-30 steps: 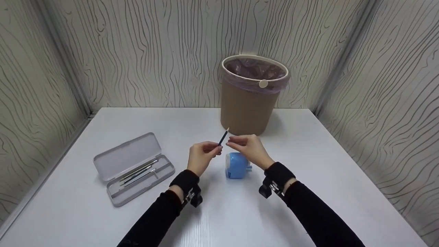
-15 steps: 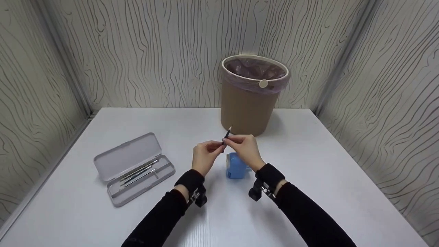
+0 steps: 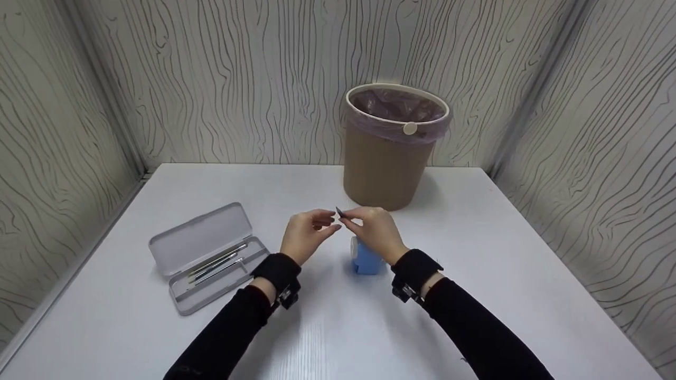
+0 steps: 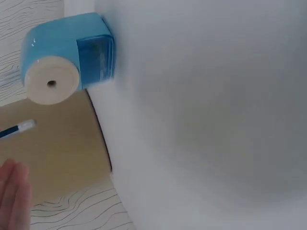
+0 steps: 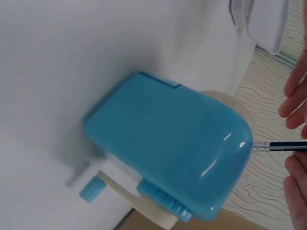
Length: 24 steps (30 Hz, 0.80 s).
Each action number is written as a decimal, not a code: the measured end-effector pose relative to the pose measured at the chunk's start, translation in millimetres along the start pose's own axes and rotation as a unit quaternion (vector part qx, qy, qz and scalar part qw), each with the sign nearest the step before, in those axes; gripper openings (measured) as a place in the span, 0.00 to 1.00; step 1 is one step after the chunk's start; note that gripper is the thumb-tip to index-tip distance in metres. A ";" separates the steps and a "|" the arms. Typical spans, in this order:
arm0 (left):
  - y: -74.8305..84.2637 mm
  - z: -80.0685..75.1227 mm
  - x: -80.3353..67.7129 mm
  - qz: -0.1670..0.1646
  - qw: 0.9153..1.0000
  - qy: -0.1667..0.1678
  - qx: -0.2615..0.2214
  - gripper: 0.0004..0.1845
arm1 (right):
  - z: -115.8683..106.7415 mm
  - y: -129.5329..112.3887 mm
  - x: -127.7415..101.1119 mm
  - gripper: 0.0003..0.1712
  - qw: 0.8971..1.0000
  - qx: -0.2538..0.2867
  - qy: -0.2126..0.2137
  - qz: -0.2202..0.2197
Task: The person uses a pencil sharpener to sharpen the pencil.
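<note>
A dark pencil (image 3: pixel 339 212) is pinched between the thumb and fingers of my right hand (image 3: pixel 376 228), raised over the table. Its silvery end (image 5: pixel 261 146) shows in the right wrist view. My left hand (image 3: pixel 307 232) is just left of the pencil, thumb and fingers parted with nothing between them. Below the right hand stands a blue crank pencil sharpener (image 3: pixel 366 259), partly covered by that hand in the head view. The left wrist view shows the sharpener's round white front (image 4: pixel 52 80) with its hole; its crank handle (image 5: pixel 93 189) appears in the right wrist view.
On the left lies an open grey pencil case (image 3: pixel 200 237), with several pencils (image 3: pixel 217 264) in its tray. A brown waste bin (image 3: pixel 388 169) with a purple liner stands behind the hands. Wood-patterned walls (image 3: pixel 253 79) enclose the white table (image 3: pixel 338 338).
The pencil has passed from my left hand to my right, and its visible end now leans left instead of right. My left hand has let go and drawn back leftward.
</note>
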<state>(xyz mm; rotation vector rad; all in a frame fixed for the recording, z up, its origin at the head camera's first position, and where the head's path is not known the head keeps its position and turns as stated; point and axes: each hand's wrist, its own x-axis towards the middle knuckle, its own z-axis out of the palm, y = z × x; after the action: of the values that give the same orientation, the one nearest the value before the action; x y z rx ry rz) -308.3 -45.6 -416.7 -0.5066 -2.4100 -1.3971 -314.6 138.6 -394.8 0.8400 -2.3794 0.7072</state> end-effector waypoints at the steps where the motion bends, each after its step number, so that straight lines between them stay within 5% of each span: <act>1: 1.1 -3.3 0.5 0.011 1.000 0.002 0.014 0.16 | -0.3 -0.4 0.7 0.06 0.999 -0.041 0.001 -0.033; 7: 4.2 -13.4 -0.6 0.098 0.990 0.016 0.099 0.16 | 1.8 -0.2 4.9 0.02 0.955 -0.239 0.012 -0.176; 13: 1.8 -12.5 -4.4 0.166 0.973 0.034 0.159 0.11 | 7.0 0.6 6.8 0.05 0.922 -0.304 0.026 -0.239; 19: -3.6 -10.6 -5.7 0.203 0.959 0.061 0.186 0.07 | 9.2 0.5 6.4 0.03 0.920 -0.297 0.031 -0.253; 24: -6.3 -10.4 -7.5 0.209 0.958 0.078 0.182 0.07 | 9.0 1.2 4.5 0.06 0.933 -0.267 0.031 -0.239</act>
<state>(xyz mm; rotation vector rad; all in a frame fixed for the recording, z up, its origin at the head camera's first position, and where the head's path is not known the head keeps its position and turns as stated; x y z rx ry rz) -303.5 -58.7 -419.8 -0.7237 -2.1907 -0.7667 -321.1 132.0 -398.9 1.0602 -2.0281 -0.1067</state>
